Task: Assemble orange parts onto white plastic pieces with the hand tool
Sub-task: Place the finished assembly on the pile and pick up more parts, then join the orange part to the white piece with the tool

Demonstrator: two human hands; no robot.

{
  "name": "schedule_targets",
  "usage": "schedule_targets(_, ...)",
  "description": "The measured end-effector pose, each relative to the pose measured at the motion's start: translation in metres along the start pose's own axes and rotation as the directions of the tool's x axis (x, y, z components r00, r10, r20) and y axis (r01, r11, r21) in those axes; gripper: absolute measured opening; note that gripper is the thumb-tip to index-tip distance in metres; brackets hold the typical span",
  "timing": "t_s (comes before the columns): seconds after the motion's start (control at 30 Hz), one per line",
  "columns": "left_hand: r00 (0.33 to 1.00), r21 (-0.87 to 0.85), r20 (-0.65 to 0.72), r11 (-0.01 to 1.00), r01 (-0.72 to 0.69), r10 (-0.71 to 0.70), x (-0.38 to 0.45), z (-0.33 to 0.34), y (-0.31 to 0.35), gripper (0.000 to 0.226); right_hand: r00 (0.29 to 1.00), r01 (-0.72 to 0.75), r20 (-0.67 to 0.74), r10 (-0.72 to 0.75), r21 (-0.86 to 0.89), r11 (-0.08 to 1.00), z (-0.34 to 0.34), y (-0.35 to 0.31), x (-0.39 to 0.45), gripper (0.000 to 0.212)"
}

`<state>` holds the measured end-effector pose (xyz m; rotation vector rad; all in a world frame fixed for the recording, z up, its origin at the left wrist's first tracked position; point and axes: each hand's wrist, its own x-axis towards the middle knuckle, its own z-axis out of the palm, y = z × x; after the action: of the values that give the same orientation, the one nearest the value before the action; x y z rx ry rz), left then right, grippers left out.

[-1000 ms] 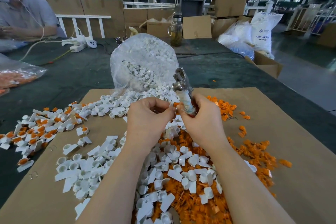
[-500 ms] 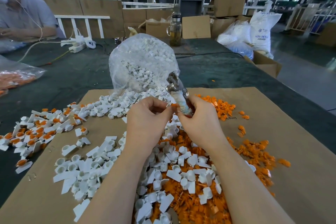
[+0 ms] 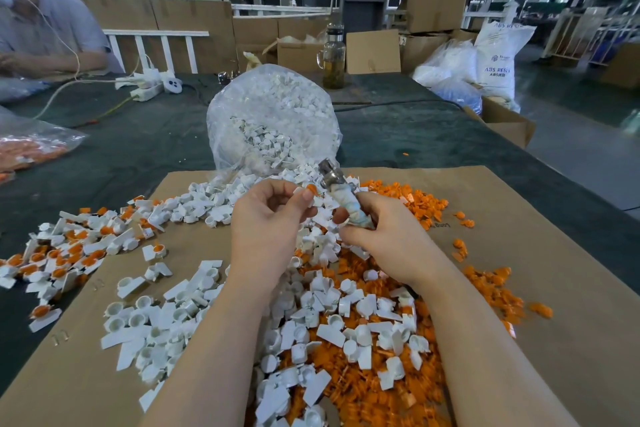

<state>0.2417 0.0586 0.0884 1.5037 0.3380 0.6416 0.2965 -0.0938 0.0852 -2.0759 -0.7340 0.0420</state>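
Observation:
My left hand [image 3: 268, 218] pinches a white plastic piece with an orange part [image 3: 310, 190] seated in it, held above the cardboard. My right hand [image 3: 384, 236] grips the hand tool [image 3: 341, 196], a tape-wrapped handle with a metal head pointing up and away. The tool's head is just right of the orange part, a small gap between them. Under both hands lies a mixed heap of loose white pieces [image 3: 332, 315] and orange parts [image 3: 349, 399]. Assembled white-and-orange pieces [image 3: 69, 253] are piled at the left.
A brown cardboard sheet [image 3: 519, 288] covers the dark green table. A clear bag of white pieces [image 3: 273, 114] stands behind the hands. A bag of orange parts [image 3: 31, 149] lies far left. Another person [image 3: 38, 35] sits at the back left. A glass jar [image 3: 334, 61] stands far back.
The hands have drawn slightly apart. The tool's head has come off the orange part and tilted to the right, while my left hand keeps the white piece raised.

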Motion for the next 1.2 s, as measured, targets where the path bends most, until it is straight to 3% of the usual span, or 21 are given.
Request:
schedule_targets(0.13, 0.999, -0.026, 0.014, 0.999, -0.04, 0.04, 0.002, -0.004, -0.001, 0.008, 0.992, -0.008, 0.126, 0.015, -0.062, 0.998, -0.002, -0.002, 0.0, 0.015)
schedule_targets(0.3, 0.997, -0.057, 0.056, 0.997, -0.044, 0.047, 0.002, -0.005, 0.0, 0.008, 0.987, -0.006, 0.161, 0.016, -0.065, 0.998, -0.003, -0.005, -0.002, 0.015)
schedule_targets(0.67, 0.997, -0.053, 0.065, 0.998, -0.046, 0.05, 0.001, -0.005, 0.0, 0.012, 0.985, 0.016, 0.173, -0.001, -0.082, 0.997, 0.0, -0.002, -0.002, 0.013)
schedule_targets(0.8, 0.996, -0.045, 0.065, 0.998, -0.054, 0.057, 0.001, -0.005, -0.002, 0.015, 0.988, 0.035, 0.153, -0.016, -0.12, 0.992, 0.001, -0.004, -0.002, 0.025)
schedule_targets(0.93, 0.997, -0.06, 0.067, 0.997, -0.039, 0.043, 0.002, -0.006, -0.003, 0.015, 0.988, 0.021, 0.153, 0.0, -0.137, 0.99, 0.004, -0.001, -0.001, 0.014)
schedule_targets(1.03, 0.997, -0.118, 0.07, 0.992, 0.037, -0.029, 0.002, -0.007, -0.002, 0.01, 0.993, 0.022, 0.115, -0.003, -0.167, 0.986, 0.007, 0.003, 0.0, 0.008)
schedule_targets(1.1, 0.99, -0.263, 0.028, 0.955, 0.14, -0.138, 0.003, -0.009, -0.001, 0.005, 0.997, 0.015, 0.074, 0.0, -0.206, 0.978, 0.01, 0.004, 0.0, 0.004)
schedule_targets(1.13, 0.977, -0.366, -0.004, 0.91, 0.196, -0.212, 0.004, -0.012, 0.0, 0.0, 0.999, 0.003, 0.05, 0.008, -0.22, 0.975, 0.01, 0.005, 0.001, 0.005)
schedule_targets(1.2, 0.929, -0.575, -0.07, 0.775, 0.261, -0.365, 0.009, -0.021, 0.001, 0.012, 1.0, -0.023, -0.002, 0.023, -0.239, 0.971, 0.009, 0.006, 0.002, 0.01)
